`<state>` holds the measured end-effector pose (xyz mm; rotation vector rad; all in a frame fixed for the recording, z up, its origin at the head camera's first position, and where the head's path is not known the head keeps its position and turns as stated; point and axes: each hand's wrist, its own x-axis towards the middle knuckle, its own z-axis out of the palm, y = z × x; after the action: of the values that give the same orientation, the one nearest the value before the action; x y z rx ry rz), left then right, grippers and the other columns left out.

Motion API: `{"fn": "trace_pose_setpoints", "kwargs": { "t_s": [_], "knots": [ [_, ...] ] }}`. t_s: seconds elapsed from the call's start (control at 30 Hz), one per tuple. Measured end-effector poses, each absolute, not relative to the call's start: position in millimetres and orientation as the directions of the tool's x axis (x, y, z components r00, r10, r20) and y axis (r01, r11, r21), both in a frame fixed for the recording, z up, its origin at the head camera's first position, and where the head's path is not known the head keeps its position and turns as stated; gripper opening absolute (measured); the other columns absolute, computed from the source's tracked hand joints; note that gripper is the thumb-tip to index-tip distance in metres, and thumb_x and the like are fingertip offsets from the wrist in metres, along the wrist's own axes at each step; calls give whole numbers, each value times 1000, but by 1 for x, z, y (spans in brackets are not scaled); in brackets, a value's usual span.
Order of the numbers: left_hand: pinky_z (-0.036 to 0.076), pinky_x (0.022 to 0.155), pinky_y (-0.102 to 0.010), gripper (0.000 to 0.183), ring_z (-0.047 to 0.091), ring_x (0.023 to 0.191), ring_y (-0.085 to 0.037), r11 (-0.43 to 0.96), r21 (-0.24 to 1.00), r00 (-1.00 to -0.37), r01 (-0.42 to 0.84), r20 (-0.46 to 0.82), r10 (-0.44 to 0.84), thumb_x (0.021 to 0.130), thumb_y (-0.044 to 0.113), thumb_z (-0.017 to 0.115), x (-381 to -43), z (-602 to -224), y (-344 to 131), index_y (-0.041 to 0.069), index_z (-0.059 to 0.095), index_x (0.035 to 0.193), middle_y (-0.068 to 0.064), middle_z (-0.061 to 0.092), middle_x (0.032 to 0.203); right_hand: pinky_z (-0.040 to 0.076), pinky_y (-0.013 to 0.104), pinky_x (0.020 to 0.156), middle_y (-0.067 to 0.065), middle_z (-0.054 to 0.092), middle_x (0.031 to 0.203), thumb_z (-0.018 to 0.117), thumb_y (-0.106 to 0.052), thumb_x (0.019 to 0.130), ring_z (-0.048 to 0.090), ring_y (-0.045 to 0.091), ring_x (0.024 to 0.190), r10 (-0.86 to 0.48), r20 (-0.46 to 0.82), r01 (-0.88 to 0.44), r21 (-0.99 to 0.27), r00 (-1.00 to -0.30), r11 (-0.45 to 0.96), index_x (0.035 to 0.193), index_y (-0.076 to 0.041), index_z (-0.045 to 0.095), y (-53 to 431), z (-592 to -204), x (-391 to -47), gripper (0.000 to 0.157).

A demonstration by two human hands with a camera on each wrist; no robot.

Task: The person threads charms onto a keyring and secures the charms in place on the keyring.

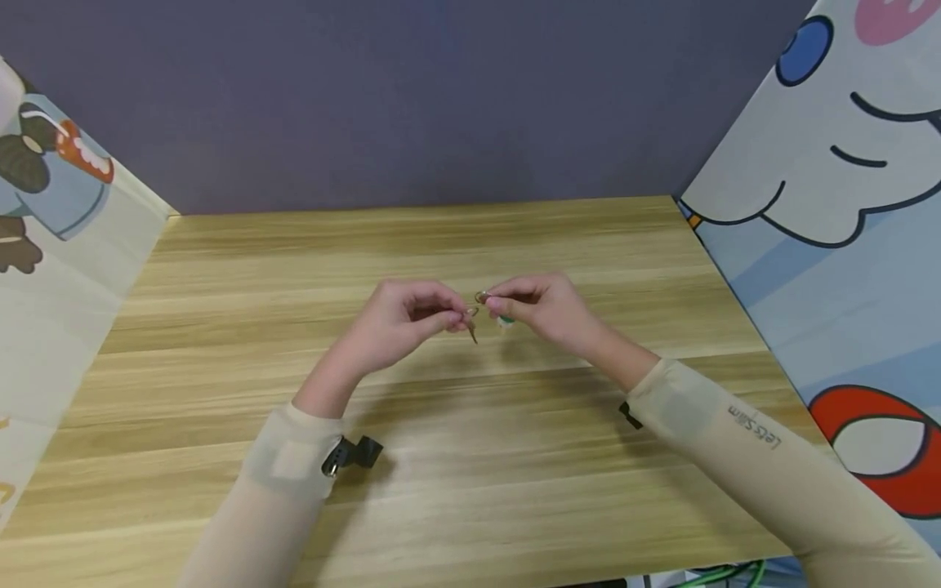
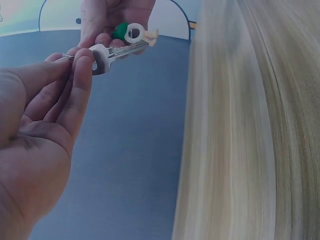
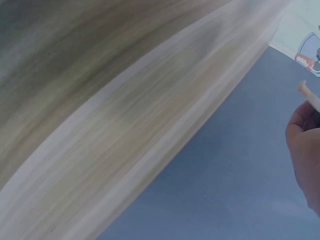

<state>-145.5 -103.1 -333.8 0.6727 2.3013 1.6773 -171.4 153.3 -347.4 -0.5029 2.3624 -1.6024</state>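
Over the middle of the table, both hands work close together, fingertips nearly meeting. My left hand (image 1: 404,327) pinches a silver key (image 2: 102,59) near its head, with a thin metal ring (image 2: 69,56) at the fingertips; the key's blade (image 1: 473,333) points downward in the head view. Between thumb and forefinger my right hand (image 1: 551,312) holds a keychain by its metal ring (image 1: 481,297). Its small green and white figure charm (image 2: 134,33) hangs below those fingers. In the right wrist view only part of the right hand (image 3: 307,155) and the charm's pale end (image 3: 305,90) show.
Beneath the hands lies a wood-grain table (image 1: 220,343). A dark grey panel (image 1: 426,106) stands behind it, and cartoon-printed panels (image 1: 845,269) flank both sides. Green cables (image 1: 724,576) show below the front edge at the right.
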Motion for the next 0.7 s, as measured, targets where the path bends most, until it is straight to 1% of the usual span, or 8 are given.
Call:
{"fn": "trace_pose_setpoints", "kwargs": {
  "t_s": [0.1, 0.17, 0.23, 0.4, 0.43, 0.53, 0.6, 0.7],
  "knots": [
    [67, 88, -32, 10, 79, 98, -27, 240, 938, -868, 251, 108, 484, 101, -2, 68, -144, -335, -103, 0, 75, 108, -15, 80, 106, 64, 28, 85, 18, 80, 115, 76, -19, 100, 77, 13, 96, -409, -12, -142, -928, -913, 344, 118, -7, 81, 153, -347, -170, 22],
    [67, 88, -32, 7, 79, 96, -24, 236, 931, -860, 278, 132, 493, 101, -3, 68, -144, -336, -103, -1, 73, 105, -16, 80, 105, 64, 28, 84, 16, 81, 113, 76, -19, 100, 77, 12, 95, -412, -7, -151, -925, -911, 349, 116, -7, 82, 153, -347, -169, 21],
    [67, 87, -31, 4, 78, 95, -23, 235, 918, -846, 320, 166, 506, 101, -3, 68, -144, -337, -102, -1, 70, 104, -16, 80, 103, 62, 26, 76, 15, 81, 107, 74, -19, 101, 73, 11, 86, -432, 7, -181, -914, -902, 363, 112, -6, 83, 153, -347, -168, 19],
    [66, 87, -30, 3, 77, 94, -22, 245, 866, -804, 436, 253, 538, 101, -3, 67, -143, -338, -102, -2, 64, 101, -13, 77, 99, 49, 25, 58, 12, 74, 89, 64, -18, 108, 60, 18, 70, -502, 70, -293, -877, -862, 380, 105, -5, 77, 153, -349, -166, 19],
    [66, 87, -30, 5, 77, 94, -22, 248, 855, -796, 454, 265, 544, 101, -4, 67, -143, -338, -102, -1, 64, 100, -13, 77, 99, 47, 24, 57, 13, 74, 89, 62, -17, 109, 58, 19, 69, -507, 81, -305, -875, -858, 376, 105, -6, 76, 153, -349, -165, 18],
    [65, 90, -29, 7, 76, 94, -22, 249, 831, -773, 497, 293, 562, 101, -6, 65, -143, -339, -102, 1, 63, 99, -14, 75, 99, 48, 24, 58, 12, 75, 90, 62, -17, 109, 59, 19, 71, -495, 91, -303, -879, -864, 367, 105, -8, 74, 153, -350, -164, 16],
    [65, 90, -29, 8, 76, 94, -21, 247, 821, -763, 515, 307, 569, 102, -6, 64, -143, -339, -102, 2, 63, 100, -15, 75, 99, 49, 24, 60, 11, 75, 91, 65, -18, 107, 60, 19, 73, -474, 83, -287, -881, -876, 377, 105, -8, 76, 152, -350, -164, 15],
    [65, 91, -29, 6, 76, 94, -21, 240, 806, -747, 541, 330, 577, 103, -5, 64, -143, -339, -102, 1, 62, 100, -17, 75, 99, 55, 24, 67, 10, 78, 94, 71, -19, 104, 66, 22, 80, -448, 74, -267, -883, -891, 385, 104, -8, 80, 152, -351, -163, 14]
  ]
}}
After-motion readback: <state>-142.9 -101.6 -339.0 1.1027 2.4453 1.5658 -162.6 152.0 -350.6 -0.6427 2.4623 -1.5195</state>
